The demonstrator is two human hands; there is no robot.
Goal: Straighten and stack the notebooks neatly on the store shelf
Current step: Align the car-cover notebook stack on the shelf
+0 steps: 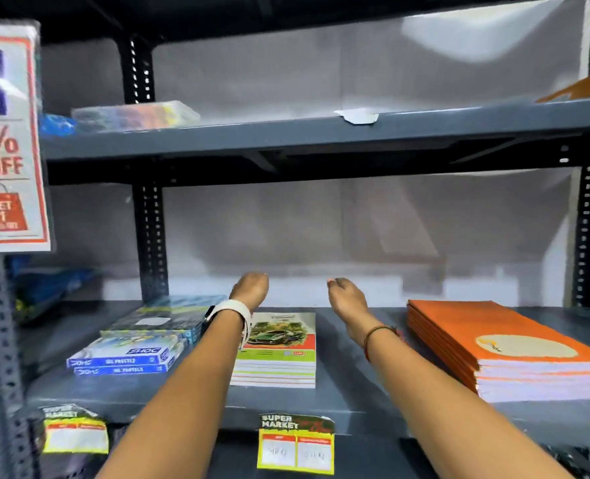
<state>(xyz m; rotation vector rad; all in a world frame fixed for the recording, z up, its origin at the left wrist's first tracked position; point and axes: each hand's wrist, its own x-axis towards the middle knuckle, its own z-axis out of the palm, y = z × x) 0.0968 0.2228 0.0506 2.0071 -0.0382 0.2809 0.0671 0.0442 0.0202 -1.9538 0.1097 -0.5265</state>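
Both hands are empty, fingers loosely curled: left hand [250, 288], right hand [345, 293]. The notebook stack [276, 350] sits mid-frame just below them, mostly between the wrists.

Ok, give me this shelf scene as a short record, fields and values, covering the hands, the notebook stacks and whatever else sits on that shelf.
left hand: reaching over the car-cover notebook stack, fingers curled away from view, holding nothing visible
right hand: reaching toward the shelf back, nothing visible in it
car-cover notebook stack: centre of shelf, edges roughly aligned
orange notebook stack: right, slightly fanned
pastel boxes: left, stacked
price tag: on shelf front edge
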